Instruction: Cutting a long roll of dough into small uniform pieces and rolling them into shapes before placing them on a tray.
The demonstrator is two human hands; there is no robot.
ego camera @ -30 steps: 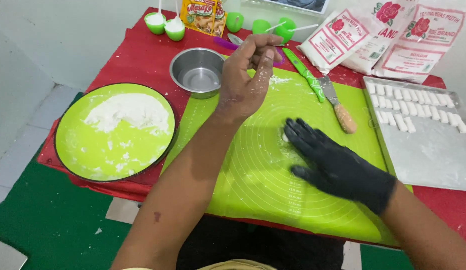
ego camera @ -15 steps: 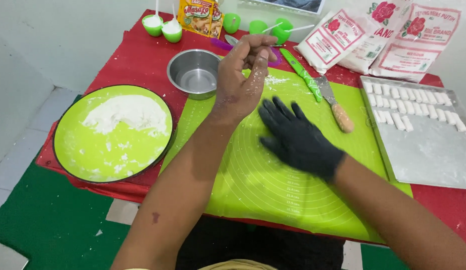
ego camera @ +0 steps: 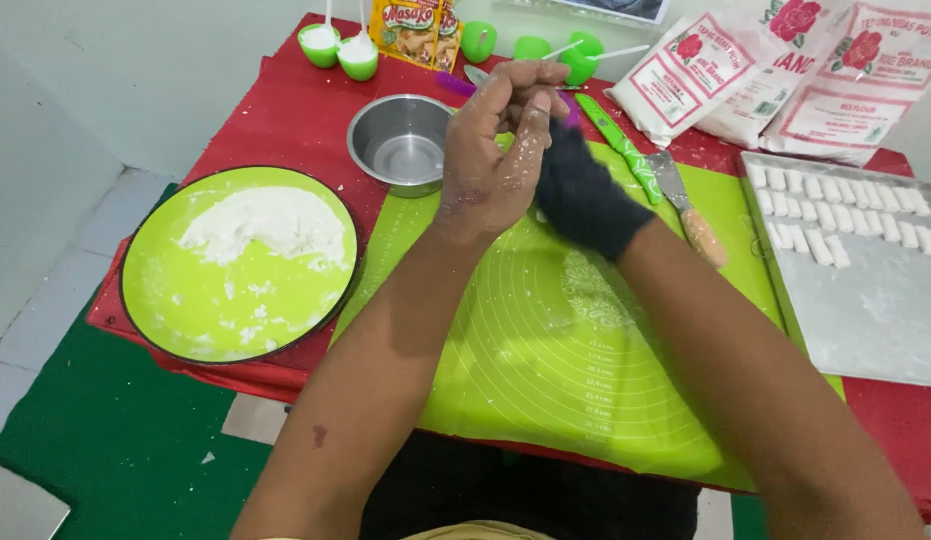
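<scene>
The left hand (ego camera: pixel 500 150) hides the gloved right hand's (ego camera: pixel 585 195) fingers; the tray (ego camera: pixel 865 320) runs off the right edge.

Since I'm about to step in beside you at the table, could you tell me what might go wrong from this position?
The floured left hand and gloved right hand meet above the green mat, so flour may drop off it. The knife lies right beside the right forearm; a sweep could catch it. The flour plate sits near the table edge and might tip if bumped.
</scene>
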